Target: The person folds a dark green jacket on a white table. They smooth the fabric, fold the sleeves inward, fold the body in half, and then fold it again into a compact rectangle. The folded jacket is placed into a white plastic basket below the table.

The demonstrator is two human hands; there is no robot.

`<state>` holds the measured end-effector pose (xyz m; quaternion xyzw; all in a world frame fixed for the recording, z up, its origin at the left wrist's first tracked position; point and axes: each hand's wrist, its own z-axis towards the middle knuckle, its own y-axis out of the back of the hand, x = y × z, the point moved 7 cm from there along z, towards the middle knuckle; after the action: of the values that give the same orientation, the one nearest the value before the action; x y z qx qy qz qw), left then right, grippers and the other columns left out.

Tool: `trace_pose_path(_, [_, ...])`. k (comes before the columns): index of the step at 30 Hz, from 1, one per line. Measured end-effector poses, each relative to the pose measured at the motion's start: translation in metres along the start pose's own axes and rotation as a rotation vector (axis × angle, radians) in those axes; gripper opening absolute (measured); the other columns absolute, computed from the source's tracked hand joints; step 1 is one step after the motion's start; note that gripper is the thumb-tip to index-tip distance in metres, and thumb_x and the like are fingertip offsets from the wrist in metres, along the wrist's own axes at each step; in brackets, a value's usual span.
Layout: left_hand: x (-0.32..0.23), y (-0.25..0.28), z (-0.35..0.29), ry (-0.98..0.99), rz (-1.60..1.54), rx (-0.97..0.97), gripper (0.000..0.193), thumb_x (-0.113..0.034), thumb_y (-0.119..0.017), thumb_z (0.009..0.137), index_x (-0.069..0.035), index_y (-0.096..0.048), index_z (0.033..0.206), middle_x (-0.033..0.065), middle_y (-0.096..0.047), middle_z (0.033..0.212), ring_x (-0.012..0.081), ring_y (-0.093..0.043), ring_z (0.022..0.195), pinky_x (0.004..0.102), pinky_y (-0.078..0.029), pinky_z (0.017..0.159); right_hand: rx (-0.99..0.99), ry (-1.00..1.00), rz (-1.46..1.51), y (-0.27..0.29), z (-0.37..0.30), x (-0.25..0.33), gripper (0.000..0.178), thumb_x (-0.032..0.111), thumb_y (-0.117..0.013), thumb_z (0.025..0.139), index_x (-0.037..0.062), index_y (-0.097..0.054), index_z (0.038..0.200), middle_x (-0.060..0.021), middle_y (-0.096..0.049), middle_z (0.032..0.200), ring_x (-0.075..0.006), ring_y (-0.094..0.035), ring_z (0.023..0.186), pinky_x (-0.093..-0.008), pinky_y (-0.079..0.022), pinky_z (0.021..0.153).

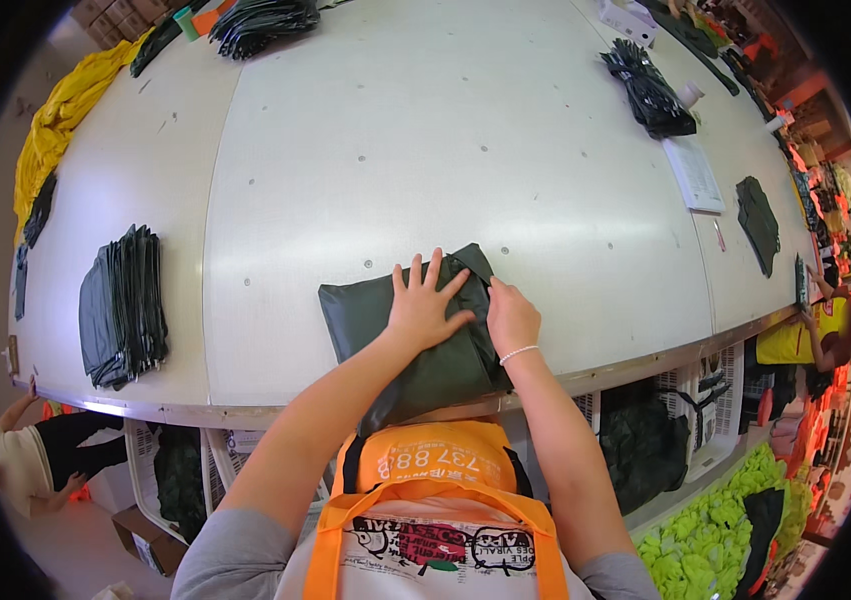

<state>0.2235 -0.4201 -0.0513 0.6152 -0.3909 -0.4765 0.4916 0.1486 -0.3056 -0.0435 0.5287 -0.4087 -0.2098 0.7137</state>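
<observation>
A folded piece of dark green, slightly shiny coated fabric [385,312] lies at the table's near edge in front of me, its lower part hanging toward my apron. My left hand [422,312] rests flat on top with the fingers spread. At the upper right corner, my right hand [512,318] is closed on the edge of the fabric, pinching it between thumb and fingers. A small flap sticks up beyond that corner. Part of the fabric is hidden under my hands and forearms.
The white table [395,120] carries a stack of folded dark pieces [125,308] at left, a dark bundle [648,90] and paper sheets [693,175] at right. Yellow fabric [70,105] drapes the far left edge. White baskets [713,415] stand below. Other people are at both sides.
</observation>
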Motion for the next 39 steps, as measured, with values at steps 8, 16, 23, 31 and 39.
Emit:
trace_pose_path(8, [0.005,-0.022,0.008,-0.107,-0.03,0.239,0.05,-0.039,-0.06,0.078,-0.012,-0.06,0.119,0.0259,-0.019,0.149,0.0487,-0.024,0.133,0.0626,-0.02,0.104,0.209,0.332,-0.265,-0.038,-0.021,0.048,0.035,0.009,-0.051,0.082,-0.0063,-0.056,0.114,-0.0094,-0.062,0.079,-0.0192,-0.064,0.064,-0.0304,-0.052,0.053])
trace_pose_path(16, [0.059,-0.016,0.02,-0.076,-0.213,0.052,0.064,-0.038,-0.061,0.084,-0.002,-0.041,0.134,0.0157,-0.055,0.115,0.0311,-0.053,0.105,0.0408,-0.044,0.088,0.24,0.278,-0.205,-0.031,-0.008,0.07,0.038,0.008,-0.053,0.08,-0.0076,-0.057,0.114,-0.0095,-0.063,0.078,-0.0183,-0.064,0.066,-0.0306,-0.052,0.055])
trace_pose_path(23, [0.063,-0.022,0.028,0.026,-0.265,0.029,0.057,-0.038,-0.062,0.083,-0.004,-0.048,0.127,0.0123,-0.057,0.109,0.0285,-0.054,0.102,0.0392,-0.043,0.085,0.175,0.342,-0.207,-0.045,-0.008,0.074,0.028,0.006,-0.053,0.083,-0.0103,-0.057,0.106,-0.0113,-0.061,0.085,-0.0271,-0.062,0.077,-0.0341,-0.051,0.068])
trace_pose_path(31, [0.071,-0.028,0.039,0.112,-0.383,0.015,0.039,-0.037,-0.056,0.086,-0.011,-0.058,0.115,0.0108,-0.059,0.104,0.0289,-0.055,0.101,0.0417,-0.043,0.086,0.194,0.042,0.374,-0.059,0.044,0.038,0.017,0.011,-0.05,0.09,-0.0005,-0.057,0.1,-0.0214,-0.062,0.088,-0.0382,-0.06,0.08,-0.0449,-0.048,0.069])
trace_pose_path(39, [0.087,-0.051,0.066,0.287,-0.598,0.155,0.031,-0.033,-0.05,0.089,-0.008,-0.066,0.095,0.0129,-0.065,0.096,0.0306,-0.06,0.094,0.0433,-0.048,0.079,0.537,-0.225,0.456,-0.079,0.083,0.031,0.014,0.012,-0.047,0.093,0.0038,-0.055,0.1,-0.0192,-0.065,0.076,-0.0309,-0.064,0.058,-0.0384,-0.054,0.056])
